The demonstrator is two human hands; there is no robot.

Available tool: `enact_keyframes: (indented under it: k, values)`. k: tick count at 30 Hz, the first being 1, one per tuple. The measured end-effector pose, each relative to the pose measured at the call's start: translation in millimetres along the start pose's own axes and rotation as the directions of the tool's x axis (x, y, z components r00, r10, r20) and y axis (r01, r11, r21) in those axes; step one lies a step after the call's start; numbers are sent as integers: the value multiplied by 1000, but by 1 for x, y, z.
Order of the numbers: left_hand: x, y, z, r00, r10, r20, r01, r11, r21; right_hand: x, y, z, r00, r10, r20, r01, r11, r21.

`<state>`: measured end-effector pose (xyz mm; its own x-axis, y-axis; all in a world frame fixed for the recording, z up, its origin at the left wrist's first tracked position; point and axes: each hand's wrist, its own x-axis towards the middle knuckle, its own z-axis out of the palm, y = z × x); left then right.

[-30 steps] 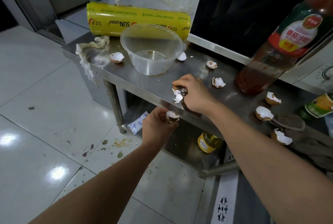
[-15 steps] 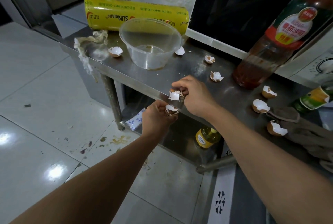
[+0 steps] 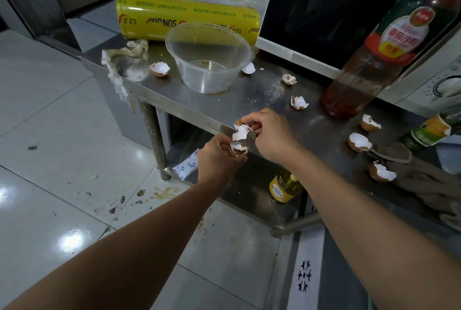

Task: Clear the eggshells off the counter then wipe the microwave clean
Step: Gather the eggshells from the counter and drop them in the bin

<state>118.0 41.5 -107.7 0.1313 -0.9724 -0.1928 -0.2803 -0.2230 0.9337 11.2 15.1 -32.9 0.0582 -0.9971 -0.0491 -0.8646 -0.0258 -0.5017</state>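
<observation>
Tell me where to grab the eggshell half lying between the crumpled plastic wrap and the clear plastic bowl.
Pinch that eggshell half by its upper rim, thumb outside on the brown wall and a finger inside the white cup. Its opening faces up and toward you, so come from above and the front. The clear plastic bowl crowds its right side; grip lightly, since the rim looks jagged.

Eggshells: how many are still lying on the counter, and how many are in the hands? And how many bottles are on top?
Eggshells lying on the counter: 7, for example one by the clear bowl
Eggshell clusters held: 2, left hand, right hand
Bottles on the counter: 2
Total: 11
</observation>
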Motion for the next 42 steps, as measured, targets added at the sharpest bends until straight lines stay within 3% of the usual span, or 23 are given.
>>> enact_keyframes:
  k: [9,20,23,26,29,38,42]
  values:
    - [2,-2,4,1000,2,-26,-2,1000,2,-5,-3,2,996,62,-57,-59,997,47]
    - [-1,-3,3,1000,12,-13,-12,1000,-14,-11,0,8,988,109,-105,-82,969,234]
    - [0,-2,-1,1000,-3,0,3,999,-32,-3,-3,0,991,55,-119,-34,985,171]
    - [3,-2,-7,1000,-5,-13,4,999,-44,8,-11,-3,999,-45,8,45,999,8]
    - [5,-2,-10,1000,-6,-19,5,999,-40,11,-15,0,993,-106,46,110,989,-99]
    - [4,0,-4,1000,15,-21,-14,999,39,-8,-16,1,994,-98,56,100,994,-33]
    - [3,-2,-4,1000,23,-18,-22,998,52,-15,-6,-3,1000,-5,-31,7,999,44]
